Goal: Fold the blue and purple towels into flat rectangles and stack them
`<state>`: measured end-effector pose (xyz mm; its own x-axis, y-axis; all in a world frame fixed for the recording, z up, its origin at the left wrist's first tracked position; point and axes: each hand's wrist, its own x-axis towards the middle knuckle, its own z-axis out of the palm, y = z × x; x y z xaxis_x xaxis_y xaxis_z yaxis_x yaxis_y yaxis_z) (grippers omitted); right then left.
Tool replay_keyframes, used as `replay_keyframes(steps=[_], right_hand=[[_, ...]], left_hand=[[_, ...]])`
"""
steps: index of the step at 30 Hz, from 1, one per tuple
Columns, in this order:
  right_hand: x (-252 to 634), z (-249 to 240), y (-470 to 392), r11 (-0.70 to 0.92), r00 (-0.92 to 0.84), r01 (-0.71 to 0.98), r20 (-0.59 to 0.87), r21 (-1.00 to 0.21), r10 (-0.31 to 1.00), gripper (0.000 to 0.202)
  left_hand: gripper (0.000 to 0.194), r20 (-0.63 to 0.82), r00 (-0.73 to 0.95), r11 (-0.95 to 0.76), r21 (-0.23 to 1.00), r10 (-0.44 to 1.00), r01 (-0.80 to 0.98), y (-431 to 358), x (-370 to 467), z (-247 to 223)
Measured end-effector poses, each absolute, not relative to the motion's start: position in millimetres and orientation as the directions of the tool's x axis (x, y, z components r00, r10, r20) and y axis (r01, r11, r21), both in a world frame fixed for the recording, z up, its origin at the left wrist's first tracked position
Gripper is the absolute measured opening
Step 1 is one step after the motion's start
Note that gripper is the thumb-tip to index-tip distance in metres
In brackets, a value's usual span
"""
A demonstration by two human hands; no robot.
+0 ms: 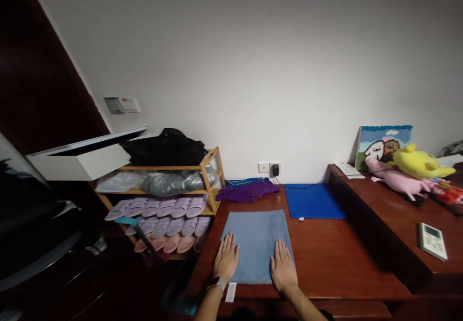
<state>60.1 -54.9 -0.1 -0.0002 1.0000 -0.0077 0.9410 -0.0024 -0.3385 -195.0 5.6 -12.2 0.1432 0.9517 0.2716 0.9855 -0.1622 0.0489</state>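
Note:
A grey-blue towel [256, 244] lies spread out on the brown wooden table [333, 258]. My left hand [226, 259] rests flat on its left edge, fingers stretched forward, with a watch or band on the wrist. Flat on the right edge lies my right hand [283, 267], its fingers also straight. Neither hand grips anything. A white label [230, 292] sticks out from the towel's near left corner, just below my left hand.
A bright blue cloth [314, 201] and a crumpled purple cloth [249, 191] lie farther back. Left stands a wooden rack [213, 176] with several slippers [167, 207]. On the raised right surface are plush toys [415, 162] and a white calculator-like device [433, 241].

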Motion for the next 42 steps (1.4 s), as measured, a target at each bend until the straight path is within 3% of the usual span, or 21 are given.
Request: replay_keyframes(steps=[5, 7, 17, 20, 22, 26, 30, 33, 42], right_hand=[[61, -2, -57, 0.031, -0.035, 0.939, -0.007, -0.343, 0.999, 0.068], [62, 0, -58, 0.046, -0.055, 0.940, -0.016, -0.338, 0.998, 0.068], [47, 5, -46, -0.001, -0.019, 0.940, -0.054, -0.341, 0.998, 0.068], [51, 2, -37, 0.008, -0.023, 0.915, -0.030, -0.403, 0.999, 0.068], [71, 2, -23, 0.044, -0.016, 0.904, 0.070, -0.426, 0.997, 0.065], [152, 9, 36, -0.014, 0.100, 0.945, 0.250, -0.327, 0.963, 0.057], [234, 4, 101, -0.230, 0.257, 0.952, 0.115, -0.203, 0.960, 0.057], [260, -12, 117, -0.223, 0.230, 0.962, 0.028, -0.159, 0.973, 0.057], [244, -32, 14, -0.180, 0.194, 0.972, 0.085, -0.153, 0.977, 0.058]], left_hand=[[0.058, 0.287, 0.475, -0.512, 0.066, 0.832, 0.857, -23, -122, -5], [0.057, 0.241, 0.517, -0.548, 0.085, 0.822, 0.832, -33, -107, -1], [0.057, 0.180, 0.126, -0.140, 0.067, 0.976, 0.988, -40, -234, -8], [0.059, 0.222, 0.118, -0.135, 0.063, 0.968, 0.989, -36, -248, -20], [0.060, 0.245, 0.128, -0.148, 0.068, 0.961, 0.987, -34, -251, -28], [0.061, 0.253, 0.136, -0.168, 0.109, 0.958, 0.980, -30, -255, -37], [0.061, 0.242, 0.127, -0.162, 0.129, 0.962, 0.978, -30, -258, -37], [0.060, 0.242, 0.123, -0.156, 0.122, 0.962, 0.980, -30, -258, -36], [0.058, 0.243, 0.136, -0.160, 0.080, 0.961, 0.984, -31, -250, -25]])
